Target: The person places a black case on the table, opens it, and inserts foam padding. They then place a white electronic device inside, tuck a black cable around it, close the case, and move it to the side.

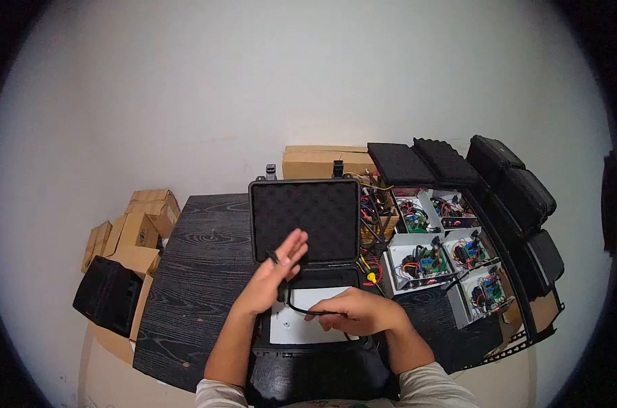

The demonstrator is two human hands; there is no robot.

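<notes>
A black hard case (253, 224) stands open in front of me, its raised lid lined with dark egg-crate foam (305, 211). In its lower half lies a flat white panel (285, 333). A black cable (296, 307) curves above the panel between my two hands. My right hand (363, 311) is closed around the cable, palm down over the panel. My left hand (271, 275) is raised at the case's left side with its fingers fairly straight. A small black end of the cable pokes out by its thumb; the grip itself is partly hidden.
White open boxes with circuit boards and wires (420, 262) stand on the right of the dark table (200, 272). Black cases (526, 194) line the right edge. Behind the case is a carton with tangled leads (376, 211). Cardboard boxes (142, 228) and a black case (108, 296) sit left.
</notes>
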